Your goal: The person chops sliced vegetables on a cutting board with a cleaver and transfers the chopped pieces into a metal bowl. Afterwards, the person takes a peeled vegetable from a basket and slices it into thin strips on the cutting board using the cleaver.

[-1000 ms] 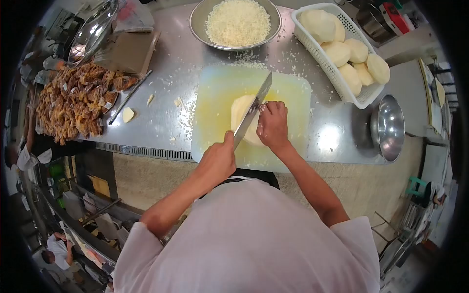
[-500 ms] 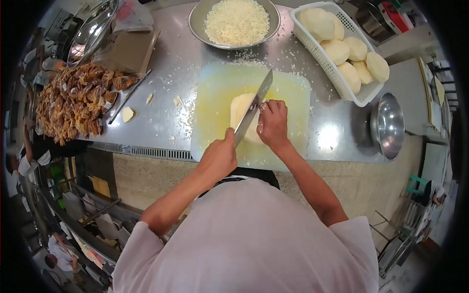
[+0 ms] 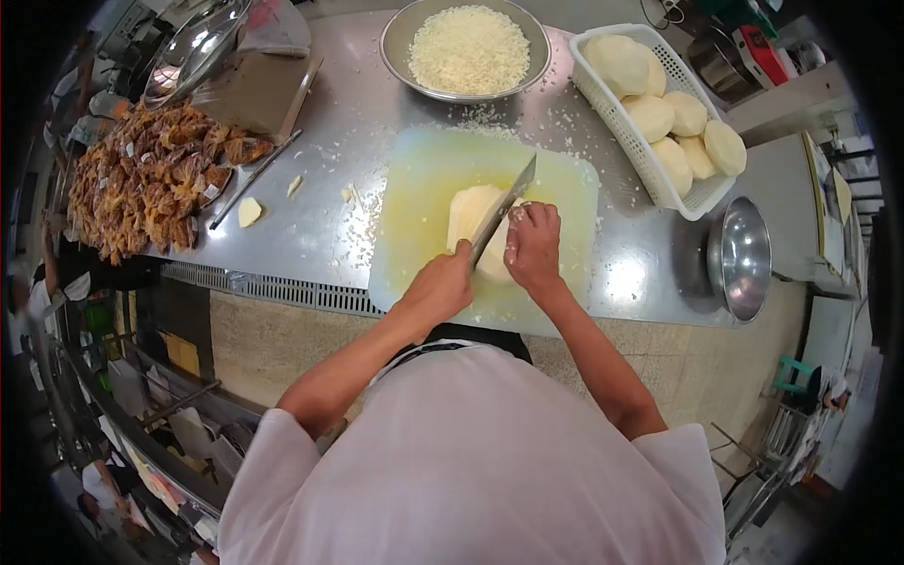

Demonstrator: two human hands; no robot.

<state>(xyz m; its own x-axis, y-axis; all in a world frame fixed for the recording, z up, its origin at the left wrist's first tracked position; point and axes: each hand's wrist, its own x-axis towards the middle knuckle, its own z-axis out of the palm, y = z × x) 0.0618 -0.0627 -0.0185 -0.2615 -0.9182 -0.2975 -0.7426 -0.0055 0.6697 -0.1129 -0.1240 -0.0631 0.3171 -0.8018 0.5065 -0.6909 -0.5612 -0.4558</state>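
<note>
Beginning at the far left with a large heap of brown pieces in clear wrapping [image 3: 141, 184], piled on the steel table [image 3: 650, 292]. Going next to a shiny metal dish [image 3: 200, 58] and a flat brown block [image 3: 254, 94], both near the back of this heap. Seeing then a thin dark rod [image 3: 256, 179], lying slantwise, and near it a small pale slice [image 3: 250, 213]. Passing white crumbs [image 3: 360, 231], scattered on the metal just beside the pale green cutting board [image 3: 405, 207]. Gripping the large knife [image 3: 504, 212] by its handle with the left hand [image 3: 443, 287], closed fully around it, with the blade slanting to the far right. Finding the peeled root vegetable [image 3: 468, 212] on the middle of the board, under the blade and visible at both sides of it. Noticing, behind the board, a steel bowl [image 3: 397, 58] of chopped white bits [image 3: 468, 49]. Touching the vegetable's right part with the right hand [image 3: 536, 247], with fingers bent close to the blade; cannot tell the tightness of this hold. Ending with a white perforated basket [image 3: 626, 141] of several peeled vegetables [image 3: 686, 113] and another metal bowl [image 3: 744, 259] near the right edge.
</note>
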